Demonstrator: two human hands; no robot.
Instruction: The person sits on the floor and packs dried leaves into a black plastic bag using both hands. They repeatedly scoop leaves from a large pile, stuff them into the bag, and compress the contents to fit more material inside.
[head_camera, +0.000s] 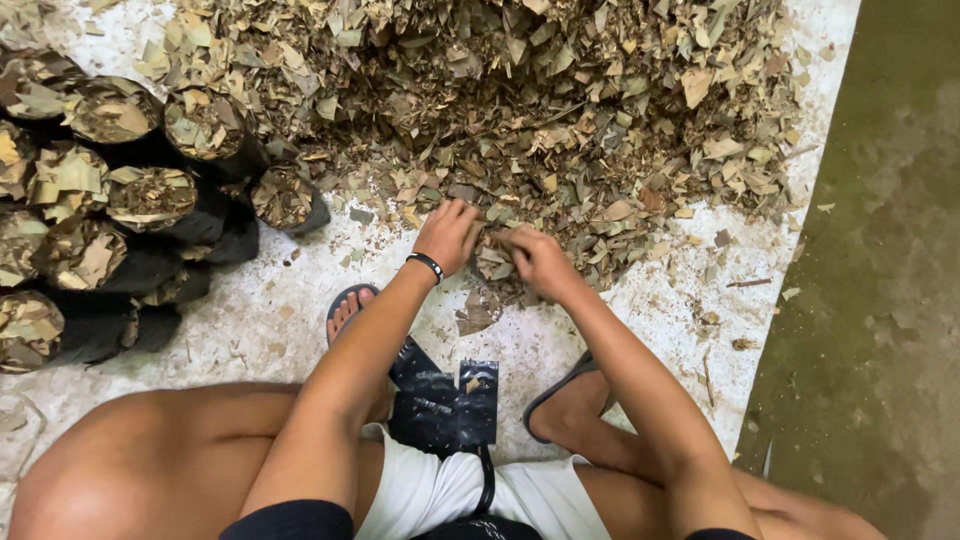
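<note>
Both hands, left hand (447, 233) and right hand (537, 258), curl loosely into the near edge of the dry leaf pile (520, 110) on the floor, gathering light, brittle, crumbly scraps best scooped in cupped handfuls

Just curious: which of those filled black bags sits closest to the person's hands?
The filled black bag at the right edge of the cluster, tilted toward the leaf pile. It lies nearest the left hand; the others stand farther left.
</note>
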